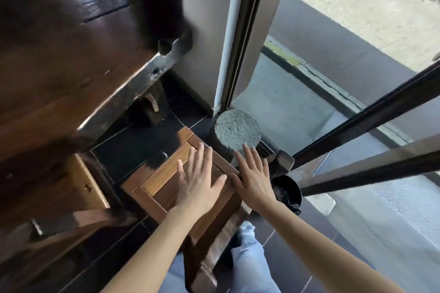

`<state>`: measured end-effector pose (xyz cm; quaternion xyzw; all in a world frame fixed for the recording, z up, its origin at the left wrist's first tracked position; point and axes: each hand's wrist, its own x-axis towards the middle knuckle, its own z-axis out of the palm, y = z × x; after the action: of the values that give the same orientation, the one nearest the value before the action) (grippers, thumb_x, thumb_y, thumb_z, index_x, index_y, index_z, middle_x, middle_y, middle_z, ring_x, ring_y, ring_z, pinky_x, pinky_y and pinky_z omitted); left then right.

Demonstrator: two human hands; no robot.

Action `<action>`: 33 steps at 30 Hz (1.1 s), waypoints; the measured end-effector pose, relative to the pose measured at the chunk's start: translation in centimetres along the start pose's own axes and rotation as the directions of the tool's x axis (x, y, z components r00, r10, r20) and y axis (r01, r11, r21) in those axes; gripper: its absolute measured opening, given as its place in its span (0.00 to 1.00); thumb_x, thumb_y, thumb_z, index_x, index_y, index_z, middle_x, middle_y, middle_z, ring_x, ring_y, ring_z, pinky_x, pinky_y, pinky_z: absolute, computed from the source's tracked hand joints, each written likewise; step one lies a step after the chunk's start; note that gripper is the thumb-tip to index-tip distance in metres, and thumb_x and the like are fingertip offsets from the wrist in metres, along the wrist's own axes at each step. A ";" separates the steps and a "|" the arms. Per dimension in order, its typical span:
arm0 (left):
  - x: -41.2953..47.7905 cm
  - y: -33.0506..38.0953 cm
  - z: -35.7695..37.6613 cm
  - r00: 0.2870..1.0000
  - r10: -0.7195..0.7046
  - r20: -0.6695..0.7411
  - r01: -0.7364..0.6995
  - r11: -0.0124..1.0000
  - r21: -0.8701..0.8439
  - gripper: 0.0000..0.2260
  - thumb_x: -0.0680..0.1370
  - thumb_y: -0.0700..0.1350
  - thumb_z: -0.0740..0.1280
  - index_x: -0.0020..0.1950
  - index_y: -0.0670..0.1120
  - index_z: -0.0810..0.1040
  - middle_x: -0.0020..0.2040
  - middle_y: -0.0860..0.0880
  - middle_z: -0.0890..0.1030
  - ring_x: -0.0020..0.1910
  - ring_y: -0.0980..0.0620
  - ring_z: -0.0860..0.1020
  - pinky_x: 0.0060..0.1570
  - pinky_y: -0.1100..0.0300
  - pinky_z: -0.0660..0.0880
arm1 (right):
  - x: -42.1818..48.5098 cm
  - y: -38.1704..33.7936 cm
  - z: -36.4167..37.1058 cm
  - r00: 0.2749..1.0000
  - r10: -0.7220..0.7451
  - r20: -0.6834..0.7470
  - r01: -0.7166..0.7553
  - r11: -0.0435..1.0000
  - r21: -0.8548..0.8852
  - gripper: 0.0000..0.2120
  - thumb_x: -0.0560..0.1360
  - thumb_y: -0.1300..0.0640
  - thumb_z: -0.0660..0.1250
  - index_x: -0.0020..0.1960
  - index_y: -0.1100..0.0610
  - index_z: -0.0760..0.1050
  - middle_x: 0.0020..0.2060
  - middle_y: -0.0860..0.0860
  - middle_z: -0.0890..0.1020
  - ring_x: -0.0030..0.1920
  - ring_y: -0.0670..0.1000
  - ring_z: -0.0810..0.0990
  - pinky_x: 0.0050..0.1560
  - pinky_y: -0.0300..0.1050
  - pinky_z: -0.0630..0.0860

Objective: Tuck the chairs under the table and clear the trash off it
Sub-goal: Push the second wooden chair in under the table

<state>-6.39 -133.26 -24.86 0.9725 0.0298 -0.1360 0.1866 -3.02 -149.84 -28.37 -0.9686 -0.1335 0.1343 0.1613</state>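
Observation:
A square wooden stool (164,173) stands on the dark floor just clear of the edge of the dark wooden table (71,59). My left hand (198,179) lies flat on its seat with the fingers straight and spread. My right hand (254,177) hovers or rests at the seat's right edge, fingers straight, its tips over a grey stone block. A second light wooden stool (88,183) sits partly under the table at the left. No trash is visible on the part of the tabletop in view.
A round grey stone block (237,129) stands against the door frame right of the stool. A small black bin with a liner (287,191) sits beside my right wrist. Glass doors with dark bars (366,123) run along the right. My leg in light jeans (247,252) is below.

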 end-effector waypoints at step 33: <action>-18.2 3.1 13.0 0.750 -0.655 -0.091 0.651 0.756 -0.069 0.35 0.53 0.50 0.81 0.57 0.51 0.72 0.49 0.51 0.73 0.46 0.47 0.77 0.37 0.52 0.76 | 3.5 14.5 -2.9 0.997 -0.007 0.076 -0.009 0.978 0.207 0.32 0.67 0.53 0.75 0.67 0.52 0.64 0.61 0.55 0.74 0.56 0.59 0.77 0.50 0.52 0.74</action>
<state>-26.86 -141.12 -30.37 0.9037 0.3797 -0.1386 0.1414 4.21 -162.81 -31.49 -0.9408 -0.1241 0.1845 0.2560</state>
